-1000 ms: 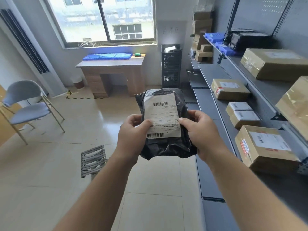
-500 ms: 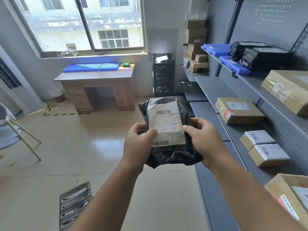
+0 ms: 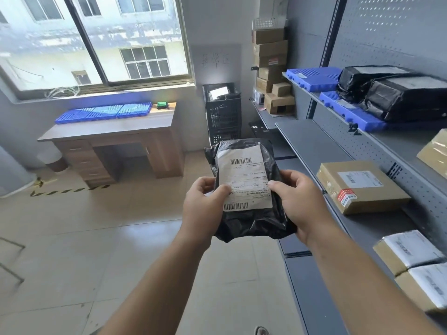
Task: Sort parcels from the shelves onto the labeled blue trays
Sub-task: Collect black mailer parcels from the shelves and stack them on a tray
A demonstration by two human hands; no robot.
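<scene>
Left hand (image 3: 202,206) and right hand (image 3: 298,201) gripping black parcel (image 3: 249,221), thumbs on label (image 3: 243,180)

black parcel (image 3: 249,213), white label (image 3: 244,180), blue trays (image 3: 104,113)

A parcel storeroom: grey shelves (image 3: 312,141) of cardboard boxes (image 3: 360,187), desk (image 3: 116,139).

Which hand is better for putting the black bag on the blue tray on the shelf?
Probably the right hand. Both hands hold the black bag, but the blue tray sits on the shelf to the right, on that hand's side; the left hand would have to cross over.
</scene>
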